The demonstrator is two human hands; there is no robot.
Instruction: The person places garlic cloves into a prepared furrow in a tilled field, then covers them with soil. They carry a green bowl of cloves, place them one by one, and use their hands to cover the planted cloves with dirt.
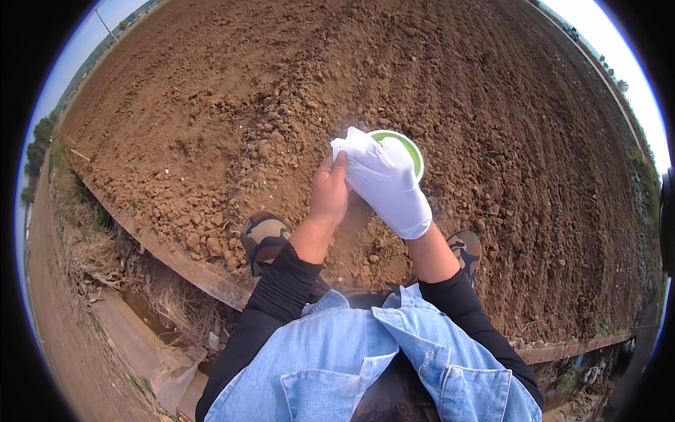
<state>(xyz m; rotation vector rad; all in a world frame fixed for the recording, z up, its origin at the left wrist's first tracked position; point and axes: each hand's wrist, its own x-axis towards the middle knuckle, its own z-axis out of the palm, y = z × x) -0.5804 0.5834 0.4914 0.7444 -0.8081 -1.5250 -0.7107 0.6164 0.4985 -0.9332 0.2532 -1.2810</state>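
My left hand [329, 187] is bare and pinches the fingertip end of a thin white glove [387, 190] between thumb and fingers. That glove covers my right hand [385, 176] up to the wrist, and some of its material sticks out loosely past the fingers. Behind the gloved hand shows a round container with a light green rim [416, 153]. The hand hides much of this container, along with whatever supports it, and how the gloved fingers are bent is hard to make out.
Tilled brown soil [285, 132] with clods spreads ahead and to both sides. My camouflage-patterned shoes [266, 232] stand on it. A narrow concrete edge [200, 271] borders the field at the lower left, beside a ditch with dry grass [176, 306] and a plastic sheet [176, 374].
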